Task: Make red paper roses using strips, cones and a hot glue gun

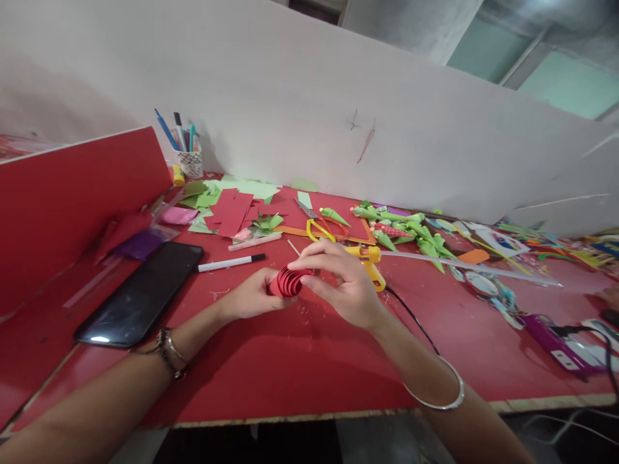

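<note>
A coil of red paper [289,282], wound in several loose layers, is held above the table between both hands. My left hand [252,294] grips its left side, fingers wrapped round it. From the right, my right hand [341,280] pinches the coil's edge between thumb and fingers. Just behind the right hand lies a yellow glue gun [366,255], its black cord trailing right. Scissors [325,225] with yellow and orange handles rest beyond the hands. A capped white marker [231,263] lies left of the coil.
A black phone [141,295] lies at the left beside a raised red panel [82,206]. Red paper strips [236,212], green paper cones [428,238] and a pen cup [190,161] stand along the back. A purple power strip [561,345] sits at the right.
</note>
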The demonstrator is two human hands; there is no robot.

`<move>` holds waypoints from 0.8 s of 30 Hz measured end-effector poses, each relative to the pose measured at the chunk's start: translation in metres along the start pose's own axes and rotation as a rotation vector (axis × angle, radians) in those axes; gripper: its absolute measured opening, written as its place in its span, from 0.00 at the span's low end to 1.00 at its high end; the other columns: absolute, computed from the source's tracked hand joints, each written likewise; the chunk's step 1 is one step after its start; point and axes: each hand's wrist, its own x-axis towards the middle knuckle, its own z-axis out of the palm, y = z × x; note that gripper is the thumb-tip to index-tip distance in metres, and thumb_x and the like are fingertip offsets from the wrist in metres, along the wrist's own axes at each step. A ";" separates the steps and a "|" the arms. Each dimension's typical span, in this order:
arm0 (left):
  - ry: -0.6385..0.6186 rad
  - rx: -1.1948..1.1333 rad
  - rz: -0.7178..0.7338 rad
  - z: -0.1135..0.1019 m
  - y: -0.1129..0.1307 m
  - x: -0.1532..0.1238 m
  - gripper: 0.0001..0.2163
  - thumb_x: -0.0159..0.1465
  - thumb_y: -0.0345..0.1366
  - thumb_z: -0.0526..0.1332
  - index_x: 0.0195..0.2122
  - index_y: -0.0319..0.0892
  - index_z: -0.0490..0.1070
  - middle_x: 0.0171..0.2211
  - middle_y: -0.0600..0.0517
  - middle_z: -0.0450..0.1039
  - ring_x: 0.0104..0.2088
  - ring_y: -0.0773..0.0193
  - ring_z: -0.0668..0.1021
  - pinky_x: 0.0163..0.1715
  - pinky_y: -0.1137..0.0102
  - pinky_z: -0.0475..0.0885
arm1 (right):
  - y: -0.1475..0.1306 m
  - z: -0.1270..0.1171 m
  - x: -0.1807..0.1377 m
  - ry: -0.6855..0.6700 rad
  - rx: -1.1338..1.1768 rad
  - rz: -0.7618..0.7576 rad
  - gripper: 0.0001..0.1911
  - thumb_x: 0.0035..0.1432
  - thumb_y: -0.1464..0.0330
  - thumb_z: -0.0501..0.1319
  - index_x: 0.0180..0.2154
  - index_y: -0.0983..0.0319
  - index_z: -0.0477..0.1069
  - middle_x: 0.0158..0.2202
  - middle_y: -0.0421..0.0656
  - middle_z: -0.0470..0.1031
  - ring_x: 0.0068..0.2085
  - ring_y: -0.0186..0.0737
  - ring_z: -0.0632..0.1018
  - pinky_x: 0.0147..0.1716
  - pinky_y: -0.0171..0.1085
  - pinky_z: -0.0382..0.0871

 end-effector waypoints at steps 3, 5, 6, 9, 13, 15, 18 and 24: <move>-0.096 0.002 -0.003 -0.001 0.002 0.000 0.10 0.49 0.33 0.57 0.18 0.39 0.54 0.18 0.59 0.50 0.19 0.74 0.56 0.17 0.79 0.57 | 0.001 -0.001 0.000 -0.005 -0.001 -0.007 0.09 0.56 0.71 0.57 0.39 0.56 0.70 0.36 0.41 0.68 0.37 0.33 0.71 0.37 0.37 0.67; -0.140 0.003 -0.006 -0.001 0.006 0.000 0.11 0.50 0.34 0.57 0.18 0.40 0.53 0.18 0.59 0.50 0.20 0.74 0.55 0.16 0.80 0.56 | 0.002 -0.002 0.001 -0.016 -0.009 -0.025 0.09 0.56 0.71 0.57 0.39 0.57 0.71 0.36 0.41 0.69 0.37 0.33 0.71 0.37 0.36 0.67; -0.155 0.002 -0.009 -0.001 0.007 0.000 0.10 0.50 0.34 0.56 0.18 0.40 0.53 0.18 0.59 0.50 0.20 0.74 0.55 0.17 0.80 0.55 | 0.002 -0.002 0.001 -0.021 -0.015 -0.037 0.08 0.55 0.71 0.57 0.39 0.58 0.71 0.36 0.41 0.69 0.37 0.33 0.71 0.37 0.36 0.67; -0.178 -0.003 -0.021 0.000 0.011 0.000 0.10 0.51 0.33 0.56 0.19 0.40 0.53 0.19 0.59 0.49 0.21 0.74 0.55 0.18 0.79 0.55 | 0.002 -0.003 0.001 -0.037 -0.038 -0.057 0.08 0.55 0.71 0.58 0.38 0.60 0.71 0.35 0.41 0.69 0.37 0.32 0.71 0.38 0.35 0.66; -0.199 -0.020 -0.031 0.000 0.011 0.000 0.09 0.51 0.33 0.55 0.19 0.39 0.53 0.19 0.59 0.49 0.20 0.74 0.55 0.18 0.79 0.54 | 0.002 -0.003 0.002 -0.052 -0.043 -0.041 0.07 0.56 0.71 0.57 0.37 0.60 0.71 0.35 0.41 0.69 0.36 0.32 0.71 0.37 0.34 0.67; -0.209 -0.029 -0.033 0.000 0.009 0.000 0.10 0.51 0.33 0.55 0.19 0.39 0.53 0.19 0.59 0.50 0.20 0.74 0.55 0.18 0.79 0.54 | 0.001 -0.003 0.002 -0.060 -0.042 -0.032 0.07 0.56 0.71 0.57 0.37 0.60 0.71 0.35 0.41 0.69 0.36 0.31 0.71 0.35 0.34 0.67; -0.214 -0.040 -0.034 0.000 0.008 0.001 0.09 0.51 0.34 0.55 0.19 0.39 0.54 0.19 0.59 0.50 0.21 0.74 0.55 0.18 0.78 0.55 | 0.001 -0.004 0.001 -0.077 -0.048 -0.026 0.07 0.56 0.71 0.56 0.37 0.60 0.71 0.35 0.41 0.69 0.36 0.31 0.71 0.35 0.34 0.67; -0.226 -0.052 -0.036 0.000 0.007 0.001 0.08 0.51 0.33 0.56 0.20 0.39 0.55 0.20 0.59 0.51 0.21 0.74 0.56 0.19 0.79 0.55 | 0.001 -0.005 0.001 -0.115 -0.061 -0.014 0.08 0.57 0.70 0.56 0.38 0.60 0.71 0.34 0.41 0.68 0.35 0.31 0.71 0.36 0.34 0.66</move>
